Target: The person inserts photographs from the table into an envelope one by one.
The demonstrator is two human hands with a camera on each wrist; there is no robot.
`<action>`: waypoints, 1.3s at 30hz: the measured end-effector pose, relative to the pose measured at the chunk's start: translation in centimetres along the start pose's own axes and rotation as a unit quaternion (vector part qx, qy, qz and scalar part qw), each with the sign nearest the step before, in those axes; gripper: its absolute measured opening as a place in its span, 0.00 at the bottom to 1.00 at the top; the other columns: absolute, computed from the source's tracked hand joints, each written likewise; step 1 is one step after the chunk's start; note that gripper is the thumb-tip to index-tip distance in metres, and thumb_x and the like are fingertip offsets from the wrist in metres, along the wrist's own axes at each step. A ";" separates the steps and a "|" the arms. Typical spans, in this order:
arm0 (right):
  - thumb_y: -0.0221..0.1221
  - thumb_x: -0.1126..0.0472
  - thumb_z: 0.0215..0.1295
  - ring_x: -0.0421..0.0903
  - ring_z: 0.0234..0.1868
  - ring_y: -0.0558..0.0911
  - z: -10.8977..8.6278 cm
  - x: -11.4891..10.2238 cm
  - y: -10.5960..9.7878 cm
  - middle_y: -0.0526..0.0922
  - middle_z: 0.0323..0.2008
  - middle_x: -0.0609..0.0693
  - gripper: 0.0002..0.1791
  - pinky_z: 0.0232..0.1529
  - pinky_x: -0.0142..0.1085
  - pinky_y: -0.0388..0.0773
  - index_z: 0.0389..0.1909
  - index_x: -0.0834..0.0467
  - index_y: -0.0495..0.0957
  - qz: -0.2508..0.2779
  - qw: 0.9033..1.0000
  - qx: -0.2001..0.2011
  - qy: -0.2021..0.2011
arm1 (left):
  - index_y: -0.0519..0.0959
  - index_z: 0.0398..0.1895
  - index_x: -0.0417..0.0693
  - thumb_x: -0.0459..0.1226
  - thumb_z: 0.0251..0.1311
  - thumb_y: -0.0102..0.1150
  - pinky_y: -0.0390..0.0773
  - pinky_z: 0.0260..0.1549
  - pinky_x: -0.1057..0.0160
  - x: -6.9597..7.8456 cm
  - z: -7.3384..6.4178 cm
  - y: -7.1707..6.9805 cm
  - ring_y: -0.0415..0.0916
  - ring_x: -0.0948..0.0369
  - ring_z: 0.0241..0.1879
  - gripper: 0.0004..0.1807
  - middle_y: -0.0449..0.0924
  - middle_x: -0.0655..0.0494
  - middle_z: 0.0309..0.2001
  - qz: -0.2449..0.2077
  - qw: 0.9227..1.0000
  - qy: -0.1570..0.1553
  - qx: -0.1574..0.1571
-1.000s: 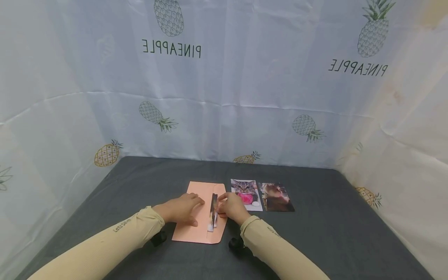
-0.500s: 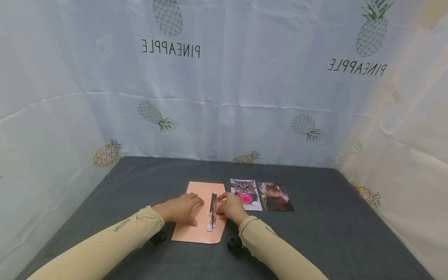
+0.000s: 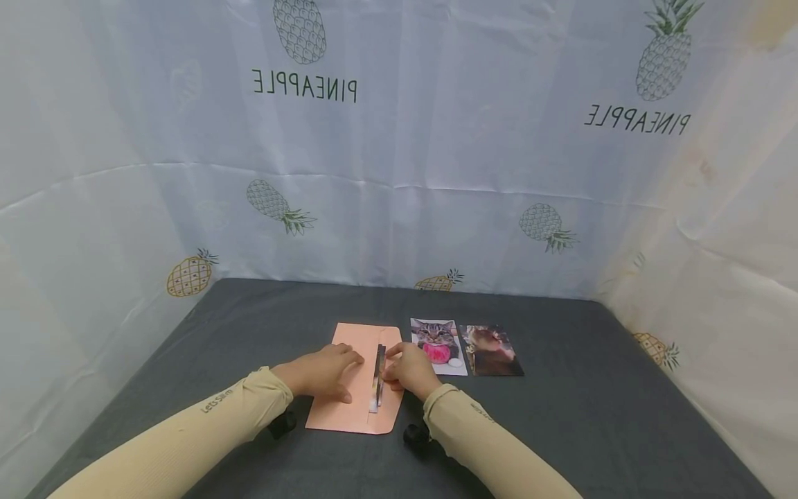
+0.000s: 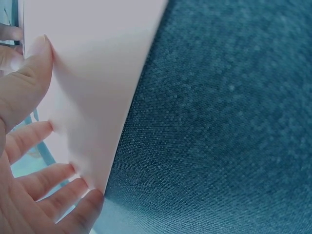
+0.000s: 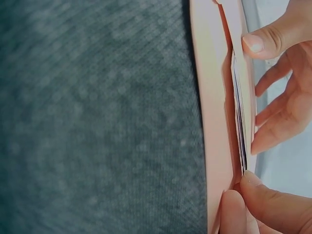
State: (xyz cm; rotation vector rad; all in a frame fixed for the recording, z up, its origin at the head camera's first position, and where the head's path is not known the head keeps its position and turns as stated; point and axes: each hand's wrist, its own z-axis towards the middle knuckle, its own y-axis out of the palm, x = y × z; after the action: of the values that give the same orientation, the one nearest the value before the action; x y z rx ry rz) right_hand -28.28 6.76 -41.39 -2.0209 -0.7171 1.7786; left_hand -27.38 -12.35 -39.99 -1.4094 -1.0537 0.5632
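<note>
A salmon-pink envelope (image 3: 337, 416) lies flat with its flap side to the right. Photos (image 3: 377, 381) stick out of its mouth as a narrow strip, the rest of them hidden inside. My left hand (image 3: 321, 374) rests across the envelope's body, fingers spread; in the left wrist view its fingertips (image 4: 44, 129) press the paper near the edge. My right hand (image 3: 414, 369) is at the mouth, thumb and forefinger pinching the photos' protruding edge. From the right wrist view, the stacked photo edges (image 5: 239, 112) show as thin layers within the opening, right beside the thumb.
A photo of a tabby cat with a pink ball (image 3: 436, 346) lies just beyond my right hand. Beside it is a darker brown photo (image 3: 495, 352). Both lie on the dark grey tabletop cloth (image 3: 561, 416); a white pineapple-print curtain (image 3: 399, 152) surrounds the table.
My right forearm has shifted very slightly left. The envelope, the strip of photos and my left hand look the same.
</note>
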 end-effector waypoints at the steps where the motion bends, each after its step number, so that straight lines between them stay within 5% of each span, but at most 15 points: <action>1: 0.70 0.71 0.50 0.39 0.14 0.77 0.0 0.0 0.0 0.76 0.19 0.52 0.20 0.19 0.28 0.78 0.46 0.63 0.80 0.000 1.000 0.000 0.000 | 0.74 0.60 0.48 0.46 0.48 0.74 0.70 0.60 0.46 0.0 0.0 0.0 0.66 0.46 0.64 0.34 0.69 0.43 0.64 0.000 1.000 -0.003 0.000; 39: 0.71 0.72 0.47 0.40 0.14 0.78 0.5 0.2 0.5 0.77 0.19 0.52 0.22 0.18 0.28 0.77 0.46 0.61 0.80 -0.007 1.000 -0.001 0.005 | 0.74 0.60 0.47 0.46 0.48 0.74 0.69 0.61 0.47 0.1 -0.1 0.0 0.65 0.45 0.65 0.34 0.69 0.43 0.64 0.007 1.000 -0.006 0.001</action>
State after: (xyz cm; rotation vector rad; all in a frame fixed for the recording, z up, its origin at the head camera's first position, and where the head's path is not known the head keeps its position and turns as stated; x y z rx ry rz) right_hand -28.72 6.47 -41.96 -2.0187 -0.7283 1.7588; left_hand -27.22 -12.28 -39.94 -1.4141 -1.0543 0.5837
